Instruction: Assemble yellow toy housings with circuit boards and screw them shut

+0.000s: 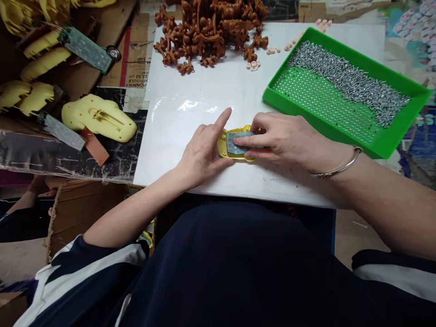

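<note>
A small yellow plastic shell point(225, 147) lies on the white table point(190, 91) near its front edge, with a greenish circuit board point(235, 141) set into it. My left hand point(204, 152) grips the shell's left side, index finger raised and pointing away. My right hand point(282, 138) comes from the right; its fingers are pressed together on top of the circuit board, covering the shell's right part. A metal bangle point(340, 167) circles my right wrist.
A green perforated tray point(306, 102) with a band of several small metal screws point(350, 81) stands at the right. A heap of brown plastic parts point(207, 29) lies at the back. Yellow shells point(98, 118) and circuit boards point(85, 47) lie in cardboard boxes on the left.
</note>
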`<state>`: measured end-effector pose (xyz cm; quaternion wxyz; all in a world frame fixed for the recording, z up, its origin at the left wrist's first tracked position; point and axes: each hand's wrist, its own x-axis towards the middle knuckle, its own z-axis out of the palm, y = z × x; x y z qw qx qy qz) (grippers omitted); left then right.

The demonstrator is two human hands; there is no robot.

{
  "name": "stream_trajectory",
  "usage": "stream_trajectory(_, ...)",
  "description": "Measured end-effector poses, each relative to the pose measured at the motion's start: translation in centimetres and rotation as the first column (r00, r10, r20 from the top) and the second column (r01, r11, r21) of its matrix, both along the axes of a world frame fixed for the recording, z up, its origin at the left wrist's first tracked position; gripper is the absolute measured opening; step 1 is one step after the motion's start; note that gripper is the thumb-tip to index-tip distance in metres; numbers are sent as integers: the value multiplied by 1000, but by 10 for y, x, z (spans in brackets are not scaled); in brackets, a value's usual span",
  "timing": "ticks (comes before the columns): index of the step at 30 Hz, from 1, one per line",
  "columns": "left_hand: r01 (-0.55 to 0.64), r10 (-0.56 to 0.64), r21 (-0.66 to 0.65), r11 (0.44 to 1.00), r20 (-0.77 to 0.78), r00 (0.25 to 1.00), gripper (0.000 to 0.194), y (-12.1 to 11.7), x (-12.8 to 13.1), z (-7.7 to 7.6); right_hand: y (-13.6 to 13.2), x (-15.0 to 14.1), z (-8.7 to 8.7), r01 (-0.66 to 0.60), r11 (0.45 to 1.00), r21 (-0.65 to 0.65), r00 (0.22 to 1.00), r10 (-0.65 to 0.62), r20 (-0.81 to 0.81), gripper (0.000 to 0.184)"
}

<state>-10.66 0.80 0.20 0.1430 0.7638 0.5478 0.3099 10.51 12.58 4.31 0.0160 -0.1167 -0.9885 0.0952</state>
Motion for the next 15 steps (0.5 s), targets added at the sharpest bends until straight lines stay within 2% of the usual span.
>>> stream_trajectory(2,-3,6,48,999,-73,997,63,-2,1,8,-1,0,0,-1,1000,6,1000,1,-5,33)
stream_trajectory(4,23,-3,119,993,-163,987,43,-3,6,15,-1,0,0,1,1000,0,1000,-1,-23,34)
stream_trajectory(7,145,-85,179,973,-310,947,24,-1,19,18,0,0,-1,14,999,-32,999,-15,-31,34)
stream_trajectory(9,200,-113,196,960,-384,916,23,2,26,15,-1,-2,-1,37,998,-40,999,-39,-26,31)
stream_trajectory(12,202,-72,263,944,-433,899,24,7,32,9,-5,-6,-3,73,996,-46,997,-74,-26,27)
stream_trajectory(15,181,-1,358,916,-450,893,25,10,33,7,-12,-2,-5,119,988,-97,989,-127,-71,39)
